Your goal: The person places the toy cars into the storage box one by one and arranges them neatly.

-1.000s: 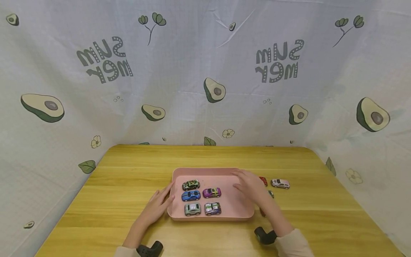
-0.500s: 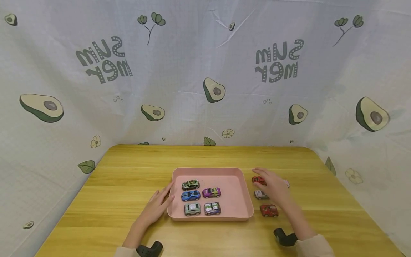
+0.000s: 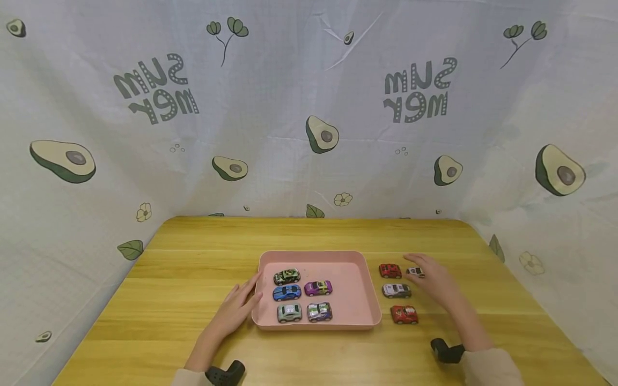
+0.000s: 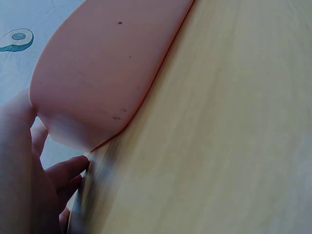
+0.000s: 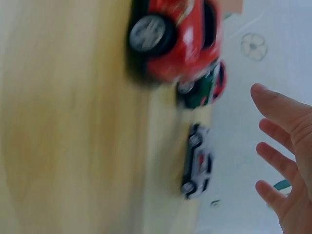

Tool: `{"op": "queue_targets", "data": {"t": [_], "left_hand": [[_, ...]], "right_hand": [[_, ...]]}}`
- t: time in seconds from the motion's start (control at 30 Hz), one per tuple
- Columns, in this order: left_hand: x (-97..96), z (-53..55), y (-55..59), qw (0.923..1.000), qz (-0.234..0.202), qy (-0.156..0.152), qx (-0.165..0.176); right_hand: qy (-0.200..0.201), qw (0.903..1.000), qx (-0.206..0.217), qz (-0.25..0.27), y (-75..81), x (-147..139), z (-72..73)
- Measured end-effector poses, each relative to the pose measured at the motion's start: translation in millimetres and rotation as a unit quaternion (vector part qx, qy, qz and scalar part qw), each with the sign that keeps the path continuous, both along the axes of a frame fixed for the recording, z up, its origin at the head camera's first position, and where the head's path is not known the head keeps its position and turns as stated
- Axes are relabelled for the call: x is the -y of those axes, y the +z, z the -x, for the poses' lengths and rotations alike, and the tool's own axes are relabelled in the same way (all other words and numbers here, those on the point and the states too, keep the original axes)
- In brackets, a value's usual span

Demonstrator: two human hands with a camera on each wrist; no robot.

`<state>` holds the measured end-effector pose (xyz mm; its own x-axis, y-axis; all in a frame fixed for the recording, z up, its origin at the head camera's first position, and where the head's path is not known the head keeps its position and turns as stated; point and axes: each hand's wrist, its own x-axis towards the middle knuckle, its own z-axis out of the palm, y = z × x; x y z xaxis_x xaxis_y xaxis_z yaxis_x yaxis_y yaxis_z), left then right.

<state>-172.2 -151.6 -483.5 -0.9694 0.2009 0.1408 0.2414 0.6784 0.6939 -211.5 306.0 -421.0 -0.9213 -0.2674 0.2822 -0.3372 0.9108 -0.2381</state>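
L hand (image 3: 234, 308) is resting at the left of the shallow pink plastic-looking tray (image 3: 316, 327) w/ rounded corners, fingers spread & touching its left rim, pinching nothing. Inside the tray, twd its left end, three small toy cars are standing far to near: a green-and-black camo toy car (image 3: 287, 276), a shiny blue toy car (image 3: 287, 292) & a pale grey-green toy car (image 3: 289, 313). Nearer the tray's middle, a purple-and-yellow toy car (image 3: 318, 288) is standing beyond a white-and-purple toy car (image 3: 319, 312). Just right of the tray, a red toy car w/ black marks (image 3: 390, 271), a silver-grey toy car (image 3: 397, 290) & a glossy red toy car (image 3: 404, 314) are standing far to near. Further right, level w/ the tray's far part, a small white toy car w/ dark windows (image 3: 414, 272) is standing, long axis running approx. parallel to the tray's long side. Key relation, prob.: it's sitting below & a bit left of the R hand (image 3: 436, 281), which is by far the nearer one, L hand being across the tray. R hand is hovering w/ thumb & fingers parted, pinching nothing; can't tell if a fingertip is touching the car
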Motion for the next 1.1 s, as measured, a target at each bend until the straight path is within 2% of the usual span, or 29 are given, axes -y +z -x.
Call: {"op": "queue_targets", "data": {"t": [0.2,0.37,0.67,1.1], "left_hand": [[-0.7,0.7,-1.1,1.0,-0.006,0.0,0.002],[-0.6,0.0,-0.4,1.0,-0.001,-0.001,0.001],[0.2,0.8,0.2,0.9999,-0.004,0.002,0.014],[0.1,0.4,-0.5,1.0,-0.007,0.005,-0.001]], "right_hand": [[-0.01,0.9991,0.041,-0.009,-11.2,-15,1.2],[-0.013,0.9989,0.046,0.001,-19.4,-22,2.7],[-0.027,0.9971,0.07,0.013,-21.5,-25,5.0],[-0.029,0.9932,0.097,0.057,-24.9,-27,7.8]]}}
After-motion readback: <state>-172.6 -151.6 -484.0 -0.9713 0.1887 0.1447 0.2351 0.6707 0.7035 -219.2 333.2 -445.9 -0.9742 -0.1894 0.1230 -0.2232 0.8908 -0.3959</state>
